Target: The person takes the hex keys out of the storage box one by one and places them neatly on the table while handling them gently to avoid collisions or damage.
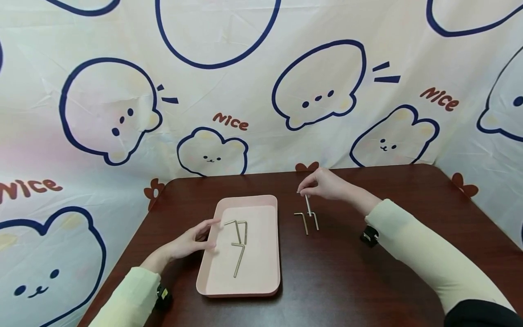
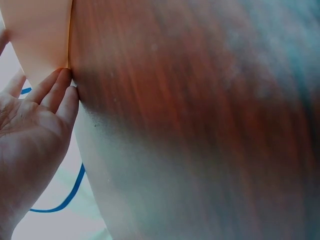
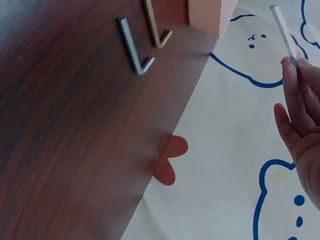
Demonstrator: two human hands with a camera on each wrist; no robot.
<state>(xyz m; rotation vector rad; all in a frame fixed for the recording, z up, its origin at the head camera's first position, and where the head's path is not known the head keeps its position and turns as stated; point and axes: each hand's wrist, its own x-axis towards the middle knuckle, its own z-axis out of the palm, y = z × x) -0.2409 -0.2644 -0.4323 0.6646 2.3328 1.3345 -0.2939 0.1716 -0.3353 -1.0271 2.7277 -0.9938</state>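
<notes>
Left hand (image 1: 185,243) is touching the left rim of the pink tray (image 1: 261,259), fingers loosely extended rather than curled round it. Three brass-coloured hex keys (image 1: 239,261) are lying inside. Rightward, on the table (image 1: 347,263), two loose keys (image 1: 304,222) are lying below the right hand (image 1: 328,184), which is pinching a silver key (image 1: 308,204) near its bend, probably the surest hold; it is looking stiff, light and slick.

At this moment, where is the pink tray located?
In the head view, the pink tray sits on the dark table, left of the two L-shaped rods lying there, with the left hand touching its left edge.
</notes>
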